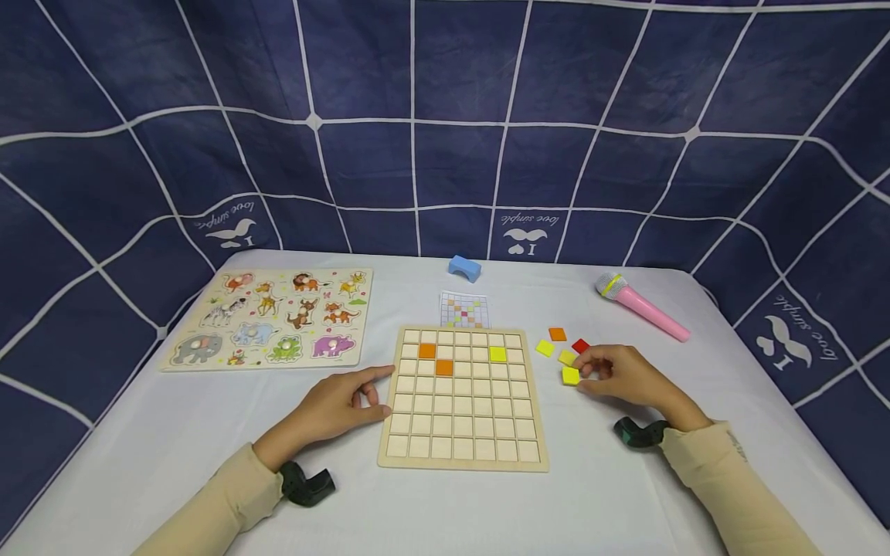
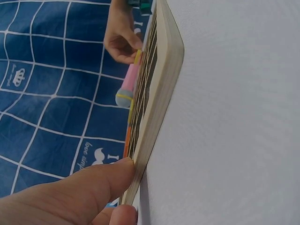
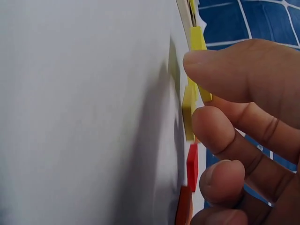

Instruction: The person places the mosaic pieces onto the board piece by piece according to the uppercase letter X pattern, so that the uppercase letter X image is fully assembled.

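My right hand (image 1: pixel 619 374) pinches a yellow square tile (image 1: pixel 570 376) between thumb and index finger. The right wrist view shows this tile (image 3: pixel 198 40) raised off the table, its shadow on the cloth. Close by lie two more yellow tiles (image 1: pixel 545 348), an orange tile (image 1: pixel 558 333) and a red tile (image 1: pixel 580 346). A wooden grid board (image 1: pixel 462 425) lies in front of me, bearing two orange tiles (image 1: pixel 443 367) and one yellow tile (image 1: pixel 497 354) in its upper rows. My left hand (image 1: pixel 341 403) touches the board's left edge with thumb and extended index finger.
Behind the board lies a printed pattern card (image 1: pixel 464 313), with a blue arched block (image 1: pixel 464 268) beyond it. An animal puzzle board (image 1: pixel 278 316) is at the left. A pink toy microphone (image 1: pixel 647 309) lies at the right. Dark blue gridded cloth (image 1: pixel 445 162) surrounds the white table (image 1: pixel 473 513).
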`<state>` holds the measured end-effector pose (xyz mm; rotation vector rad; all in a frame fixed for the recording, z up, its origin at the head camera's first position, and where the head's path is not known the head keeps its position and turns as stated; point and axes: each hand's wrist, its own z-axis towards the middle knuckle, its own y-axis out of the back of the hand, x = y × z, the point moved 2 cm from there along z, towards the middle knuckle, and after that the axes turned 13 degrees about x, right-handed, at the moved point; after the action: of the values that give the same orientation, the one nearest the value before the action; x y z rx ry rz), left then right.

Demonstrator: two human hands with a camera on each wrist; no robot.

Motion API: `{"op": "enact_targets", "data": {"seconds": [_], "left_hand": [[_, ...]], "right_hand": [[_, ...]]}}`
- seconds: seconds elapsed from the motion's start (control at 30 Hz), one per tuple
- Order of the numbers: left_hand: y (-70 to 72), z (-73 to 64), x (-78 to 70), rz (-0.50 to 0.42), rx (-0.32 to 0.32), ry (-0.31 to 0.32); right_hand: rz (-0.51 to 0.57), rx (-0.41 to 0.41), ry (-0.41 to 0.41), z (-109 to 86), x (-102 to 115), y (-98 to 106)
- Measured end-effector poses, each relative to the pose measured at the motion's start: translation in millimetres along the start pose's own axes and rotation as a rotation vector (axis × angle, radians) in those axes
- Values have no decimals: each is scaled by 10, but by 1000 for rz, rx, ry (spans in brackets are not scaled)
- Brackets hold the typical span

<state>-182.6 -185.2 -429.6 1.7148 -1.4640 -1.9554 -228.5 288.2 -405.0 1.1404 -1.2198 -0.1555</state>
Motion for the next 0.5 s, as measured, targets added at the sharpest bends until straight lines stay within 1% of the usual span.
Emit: {"op": "enact_targets", "data": {"seconds": [0.23, 0.33, 0.5], "left_hand": [[-3, -1, -6, -6, 0, 2], [-1, -2, -5, -7, 2, 9], [6, -7, -3, -3, 1, 13]], "right_hand": [[-5, 2, 64, 102, 70, -51], [-6, 9, 71, 156, 117, -71], [-2, 30, 61, 257, 196, -102]]}}
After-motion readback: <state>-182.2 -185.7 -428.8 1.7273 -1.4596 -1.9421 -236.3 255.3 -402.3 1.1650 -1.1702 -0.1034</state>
